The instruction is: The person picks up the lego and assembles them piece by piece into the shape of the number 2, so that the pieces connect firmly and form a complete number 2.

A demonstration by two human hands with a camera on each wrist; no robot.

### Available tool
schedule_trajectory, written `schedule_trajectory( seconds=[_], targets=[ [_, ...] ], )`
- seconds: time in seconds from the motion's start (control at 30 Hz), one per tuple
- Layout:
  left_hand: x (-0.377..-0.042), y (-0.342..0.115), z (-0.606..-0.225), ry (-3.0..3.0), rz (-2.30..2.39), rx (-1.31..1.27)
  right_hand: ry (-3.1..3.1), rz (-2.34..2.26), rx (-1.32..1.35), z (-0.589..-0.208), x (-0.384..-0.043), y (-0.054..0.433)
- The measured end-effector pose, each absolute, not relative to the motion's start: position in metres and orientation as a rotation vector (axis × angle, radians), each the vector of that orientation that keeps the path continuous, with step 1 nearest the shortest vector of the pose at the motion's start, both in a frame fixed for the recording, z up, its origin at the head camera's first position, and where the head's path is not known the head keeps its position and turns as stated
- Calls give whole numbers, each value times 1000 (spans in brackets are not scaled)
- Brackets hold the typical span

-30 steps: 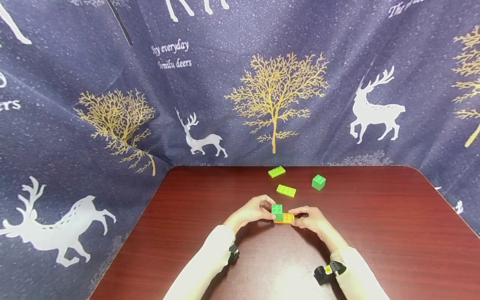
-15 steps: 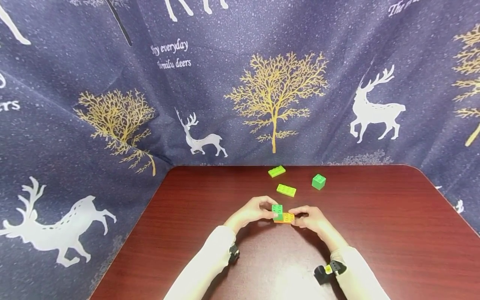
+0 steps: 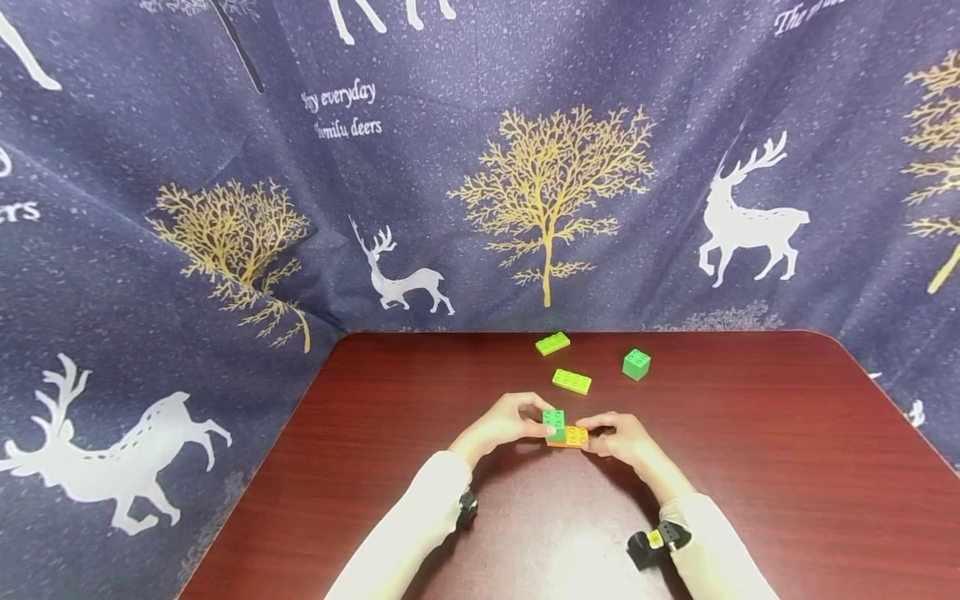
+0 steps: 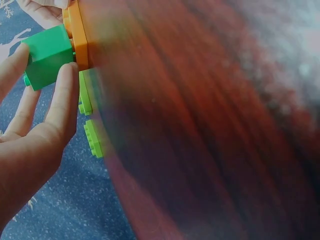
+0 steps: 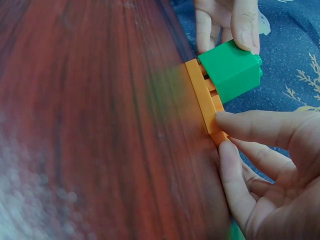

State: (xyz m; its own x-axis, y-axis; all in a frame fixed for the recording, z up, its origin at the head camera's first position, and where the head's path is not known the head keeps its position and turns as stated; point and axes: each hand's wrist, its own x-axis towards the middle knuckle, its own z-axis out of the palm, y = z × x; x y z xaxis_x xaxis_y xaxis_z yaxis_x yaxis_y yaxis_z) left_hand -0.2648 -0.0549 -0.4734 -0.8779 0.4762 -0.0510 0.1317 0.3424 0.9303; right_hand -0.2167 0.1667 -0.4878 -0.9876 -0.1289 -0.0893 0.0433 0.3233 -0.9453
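Observation:
My left hand (image 3: 517,419) pinches a green 2x2 toy brick (image 3: 554,416) between thumb and fingers. That brick stands over the left half of a flat orange 2x4 brick (image 3: 576,435), its studs facing up. In the right wrist view the green brick (image 5: 231,67) sits slightly tilted, and orange studs show in a narrow gap under it. The thumb and fingers of my right hand (image 3: 621,437) pinch the right end of the orange brick (image 5: 202,97), which lies flat at the table surface.
Two flat lime bricks, one nearer (image 3: 572,382) and one farther (image 3: 552,343), lie beyond my hands. Another green brick (image 3: 636,364) stands at the back right of the brown table (image 3: 750,433). A blue cloth (image 3: 420,167) printed with deer and trees hangs behind the table.

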Motion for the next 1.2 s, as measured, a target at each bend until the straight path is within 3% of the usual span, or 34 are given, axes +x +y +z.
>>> schedule_trajectory(
  seconds=[1.2],
  targets=[
    [-261,-45,-471,2267,1571,516,2428,-1747,-105,-486,-218,166]
  ],
)
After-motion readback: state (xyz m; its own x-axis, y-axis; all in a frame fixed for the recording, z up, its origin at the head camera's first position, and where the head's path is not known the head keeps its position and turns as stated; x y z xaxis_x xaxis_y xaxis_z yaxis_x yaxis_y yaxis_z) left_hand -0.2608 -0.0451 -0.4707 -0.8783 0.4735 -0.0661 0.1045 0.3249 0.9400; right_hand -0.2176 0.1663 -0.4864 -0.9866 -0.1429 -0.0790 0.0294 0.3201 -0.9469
